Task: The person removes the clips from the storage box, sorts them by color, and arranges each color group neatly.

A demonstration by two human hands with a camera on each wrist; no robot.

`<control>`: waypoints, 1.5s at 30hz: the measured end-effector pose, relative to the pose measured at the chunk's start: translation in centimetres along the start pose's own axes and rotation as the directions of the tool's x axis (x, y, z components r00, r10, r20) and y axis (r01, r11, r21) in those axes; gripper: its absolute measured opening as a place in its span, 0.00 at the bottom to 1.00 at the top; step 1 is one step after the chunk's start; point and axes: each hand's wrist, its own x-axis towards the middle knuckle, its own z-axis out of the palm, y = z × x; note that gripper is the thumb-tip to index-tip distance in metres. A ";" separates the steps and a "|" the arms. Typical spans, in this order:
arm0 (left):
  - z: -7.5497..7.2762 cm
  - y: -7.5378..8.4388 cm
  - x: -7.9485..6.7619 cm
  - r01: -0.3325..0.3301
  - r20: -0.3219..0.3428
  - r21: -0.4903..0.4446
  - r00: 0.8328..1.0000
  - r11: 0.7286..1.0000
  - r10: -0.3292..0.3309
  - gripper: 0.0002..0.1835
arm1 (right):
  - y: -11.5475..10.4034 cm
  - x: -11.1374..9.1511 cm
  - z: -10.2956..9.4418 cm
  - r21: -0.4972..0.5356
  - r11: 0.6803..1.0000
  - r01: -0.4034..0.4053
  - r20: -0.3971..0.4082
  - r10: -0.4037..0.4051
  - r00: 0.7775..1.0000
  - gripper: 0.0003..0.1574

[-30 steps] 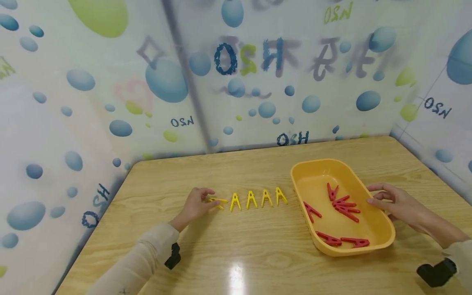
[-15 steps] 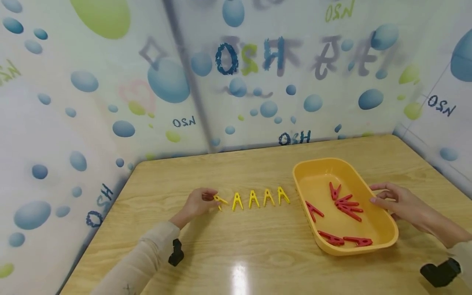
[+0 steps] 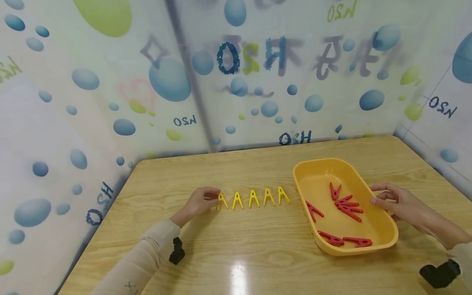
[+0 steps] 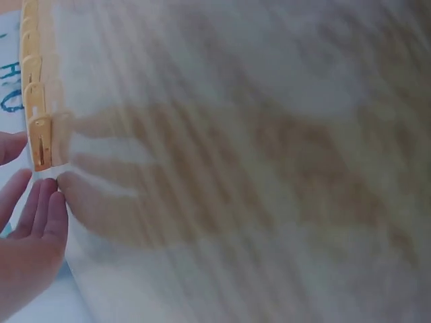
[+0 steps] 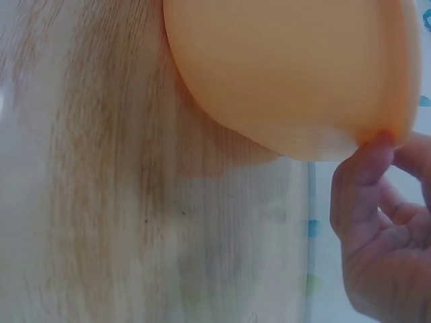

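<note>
Five-part wording aside, a row of several yellow clothespins (image 3: 253,199) stands upright on the table, legs down. My left hand (image 3: 202,200) is at the row's left end, right beside the leftmost clothespin (image 3: 222,201). In the left wrist view that clothespin (image 4: 41,144) stands upright, and the fingers (image 4: 47,214) lie close to it, extended rather than curled round it. My right hand (image 3: 398,207) pinches the right rim of a yellow plastic basin (image 3: 383,235), thumb over the edge. Inside the basin lie several red clothespins (image 3: 348,208).
The wooden table (image 3: 258,250) meets a patterned curtain wall (image 3: 206,102) at the back and sides. The basin's left wall is just right of the row's last yellow clothespin (image 3: 282,195). Dark wrist mounts (image 3: 177,250) hang below both sleeves.
The leftmost yellow clothespin has gone from lying tilted at my left fingers to standing upright in line with the others. My right hand stays on the basin rim.
</note>
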 end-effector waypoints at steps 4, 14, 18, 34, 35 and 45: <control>0.1 -0.2 0.0 0.013 -0.031 0.020 0.999 1.000 -0.012 0.19 | -0.1 0.0 -0.1 -0.001 1.000 0.013 0.004 -0.013 1.000 0.35; 0.0 -0.1 0.0 0.016 -0.008 0.062 1.000 0.998 -0.016 0.17 | -0.3 0.0 -0.2 0.018 0.999 0.035 0.011 -0.036 0.999 0.35; 0.0 0.0 0.0 0.017 0.016 0.072 1.000 0.997 -0.019 0.17 | -0.2 0.0 -0.1 0.022 0.999 0.042 0.012 -0.042 0.999 0.34; 0.0 -0.3 -0.1 0.047 0.040 -0.005 0.998 0.999 -0.046 0.18 | 0.0 -0.1 0.0 -0.004 0.999 0.045 -0.016 -0.045 0.999 0.34; 0.0 -0.4 -0.2 0.047 0.045 -0.018 0.998 0.999 -0.046 0.18 | 0.0 -0.1 0.0 -0.001 0.999 0.049 -0.016 -0.049 0.999 0.34; -0.4 0.3 0.5 -0.012 0.049 0.032 0.999 0.999 0.011 0.17 | 0.2 -0.1 0.0 0.022 0.998 0.057 -0.012 -0.057 0.998 0.34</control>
